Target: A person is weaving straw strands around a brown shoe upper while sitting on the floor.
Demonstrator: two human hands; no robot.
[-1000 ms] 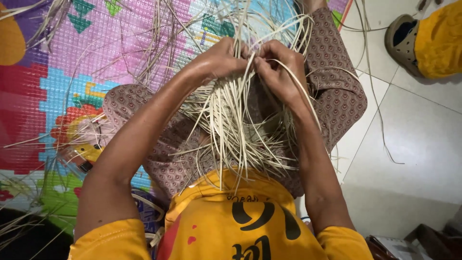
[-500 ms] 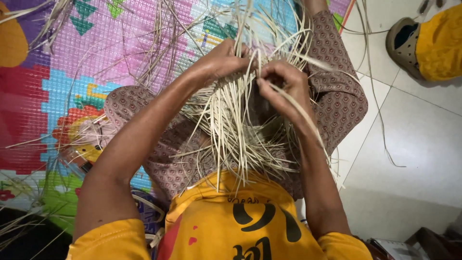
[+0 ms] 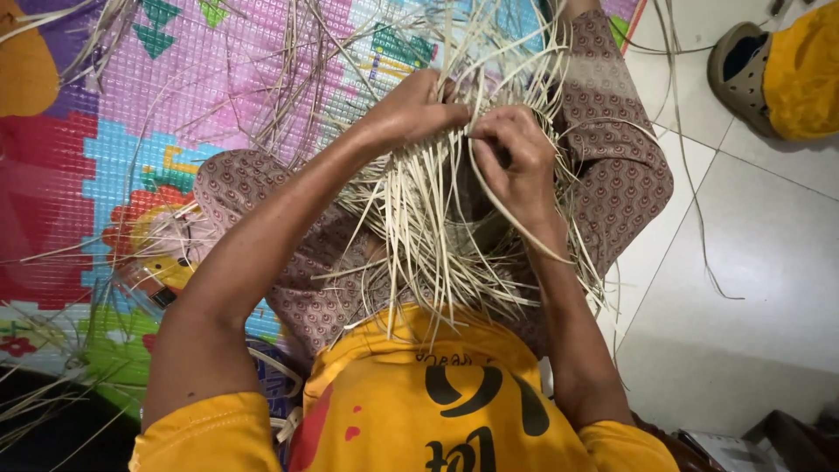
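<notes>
Hands pinch pale strips over the lap.

The left hand (image 3: 411, 109) closes on a clump of strips (image 3: 428, 227), seemingly to steady it; the right hand (image 3: 516, 157), touching it, nips a single strip that curves down past the wrist. The loose ends fan over patterned trousers (image 3: 612, 149), above a bright mat (image 3: 131, 131) near its tiled-floor (image 3: 752, 288) edge.

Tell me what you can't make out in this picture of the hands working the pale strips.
Head view only:
- Fingertips of the left hand: tucked among the pale strips, so its exact grip is unclear.
- Woven part under both hands: covered by the right hand and loose strip ends.
- The grey shoe at top right: partly covered by yellow cloth.
- The play mat: cut off by the left and top edges.
</notes>
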